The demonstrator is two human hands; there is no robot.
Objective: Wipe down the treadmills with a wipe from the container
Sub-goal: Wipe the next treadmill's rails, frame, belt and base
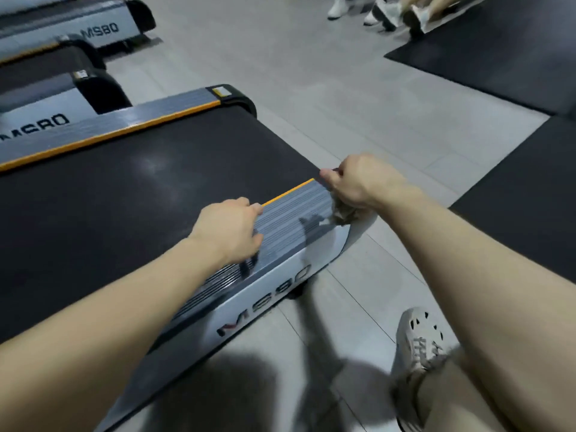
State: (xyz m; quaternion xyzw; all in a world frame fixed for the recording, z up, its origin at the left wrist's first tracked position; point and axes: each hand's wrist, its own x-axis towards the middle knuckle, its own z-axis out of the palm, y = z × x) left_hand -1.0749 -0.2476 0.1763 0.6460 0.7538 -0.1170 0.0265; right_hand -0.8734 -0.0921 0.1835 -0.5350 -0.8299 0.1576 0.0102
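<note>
Now, right grip [358, 182]: curled tight round the scrunched wipe [341, 215], at the far end of the rail [299, 210].
Left grip [230, 229]: fingers bent, tips down on the rail; cannot tell if holding anything.
Slip: could push the wipe off the rail end onto the floor [343, 104].
Missed spots: likely, with the wipe so balled up.
Belt [124, 198]: black, flat, a bit shiny, just beside the rail.
Room: grey tiles, black mats [498, 51], more treadmills [99, 29] to the left, feet [383, 10] far off.
Container: not seen.

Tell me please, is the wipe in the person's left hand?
No, the right hand grips the crumpled wipe on the side rail, where the left hand rests bare.
</note>
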